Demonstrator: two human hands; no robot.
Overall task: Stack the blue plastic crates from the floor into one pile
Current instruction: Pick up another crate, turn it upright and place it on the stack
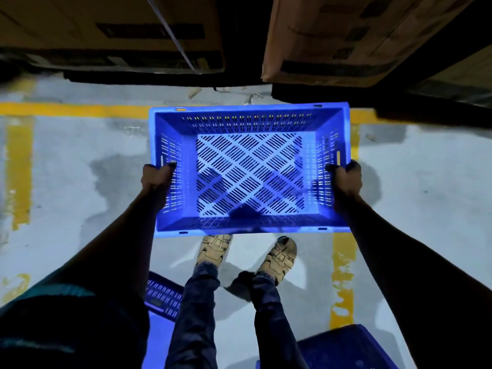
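Observation:
I hold an empty blue plastic crate (250,169) with slotted walls and a lattice bottom, level in front of me above the floor. My left hand (157,175) grips its left rim and my right hand (346,177) grips its right rim. A second blue crate (163,294) lies on the floor behind my left leg, partly hidden. A third blue crate (346,347) stands at the bottom right, its far corner showing.
Large cardboard boxes (346,38) sit on dark pallets along the top. Yellow lines (66,109) mark the grey floor (80,169). My feet in tan shoes (213,250) stand just below the held crate. Small debris lies by the pallets.

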